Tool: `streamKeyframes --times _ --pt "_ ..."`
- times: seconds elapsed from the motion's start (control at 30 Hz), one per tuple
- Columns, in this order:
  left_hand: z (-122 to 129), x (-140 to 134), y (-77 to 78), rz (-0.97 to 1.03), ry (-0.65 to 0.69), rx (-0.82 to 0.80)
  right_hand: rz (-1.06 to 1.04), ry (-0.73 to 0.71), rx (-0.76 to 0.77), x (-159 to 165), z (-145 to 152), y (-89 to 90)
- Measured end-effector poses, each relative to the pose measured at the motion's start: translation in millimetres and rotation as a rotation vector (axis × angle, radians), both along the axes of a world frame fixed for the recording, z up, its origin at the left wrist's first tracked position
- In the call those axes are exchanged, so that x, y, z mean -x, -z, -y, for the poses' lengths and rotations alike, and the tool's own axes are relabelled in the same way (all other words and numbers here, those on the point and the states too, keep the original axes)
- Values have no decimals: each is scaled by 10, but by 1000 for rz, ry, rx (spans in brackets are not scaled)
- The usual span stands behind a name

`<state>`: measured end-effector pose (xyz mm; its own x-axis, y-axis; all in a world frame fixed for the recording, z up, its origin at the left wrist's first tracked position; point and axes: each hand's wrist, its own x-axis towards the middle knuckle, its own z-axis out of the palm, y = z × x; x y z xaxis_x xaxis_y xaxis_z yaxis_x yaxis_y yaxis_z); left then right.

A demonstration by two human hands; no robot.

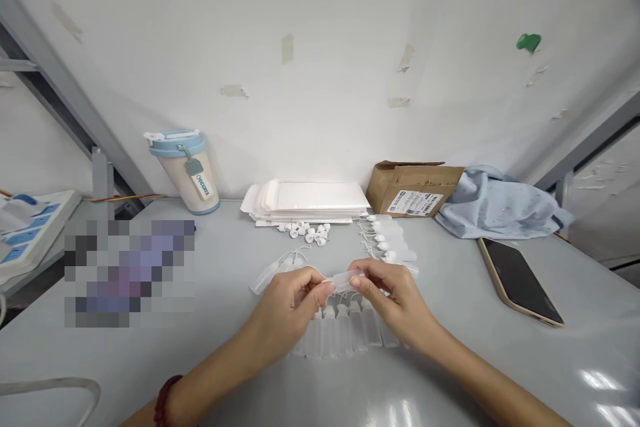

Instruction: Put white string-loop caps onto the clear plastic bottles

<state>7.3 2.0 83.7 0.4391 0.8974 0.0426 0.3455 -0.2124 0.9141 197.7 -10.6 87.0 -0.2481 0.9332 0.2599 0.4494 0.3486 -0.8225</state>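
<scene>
A small translucent plastic bottle (343,281) is held sideways between my two hands above the desk. My left hand (293,300) pinches its left end, where a thin white cord shows. The right end is in the closed fingers of my right hand (397,293). Below them lies a row of similar bottles (327,337), partly covered by my hands. More bottles with white tops and cords (393,237) are lined up behind my right hand. A few clear bottles (267,273) lie beyond my left hand. Small white caps (310,233) form a loose pile farther back.
White padded envelopes (320,197) are stacked against the wall. An open cardboard box (417,190), blue cloth (500,203) and phone (523,280) are on the right. A tumbler (187,173), a blurred-out item (135,273) and a power strip (37,233) are on the left.
</scene>
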Motion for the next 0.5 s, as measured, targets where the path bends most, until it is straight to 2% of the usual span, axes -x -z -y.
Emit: streamKeyframes --times 0.13,0.2,0.27,0.33,0.4,0.5 --pt "11 -22 96 -116 -35 -476 -102 7 215 11 -30 -36" --pt "13 -25 110 -98 -44 -558 -154 12 273 7 -47 -32" --pt "15 -25 85 -86 -53 -461 -204 14 305 1 -56 -15" --pt "14 -21 36 -65 -39 -249 -234 -5 295 -5 -57 8" --pt "8 -17 -10 -20 -5 -49 -238 -37 228 -9 -54 31" --pt "-4 -12 -36 53 24 92 -194 -50 73 -15 -48 56"
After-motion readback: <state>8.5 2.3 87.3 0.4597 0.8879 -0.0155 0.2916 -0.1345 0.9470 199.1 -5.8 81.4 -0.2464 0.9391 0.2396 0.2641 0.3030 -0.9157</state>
